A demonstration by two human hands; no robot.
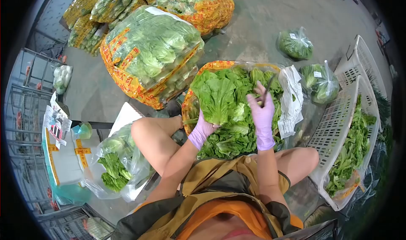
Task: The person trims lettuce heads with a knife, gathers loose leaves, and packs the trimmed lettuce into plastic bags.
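Showing pale lilac on the gloved left hand (pixel 204 130) and right hand (pixel 263 115). Glowing bright green across the lettuce (pixel 215 94), fading paler towards the stem. Displaying red lettering on orange-yellow around the large bag (pixel 156 49). Repeating small slots over the off-white crate (pixel 334 140).

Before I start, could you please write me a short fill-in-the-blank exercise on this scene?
1. The lettuce head is held in the ____ hand.
2. The knife-like tool is in the ____ hand.
3. Both hands wear ____.
4. The white crate holding loose leaves stands to the person's ____.
Missing words: left; right; gloves; right.
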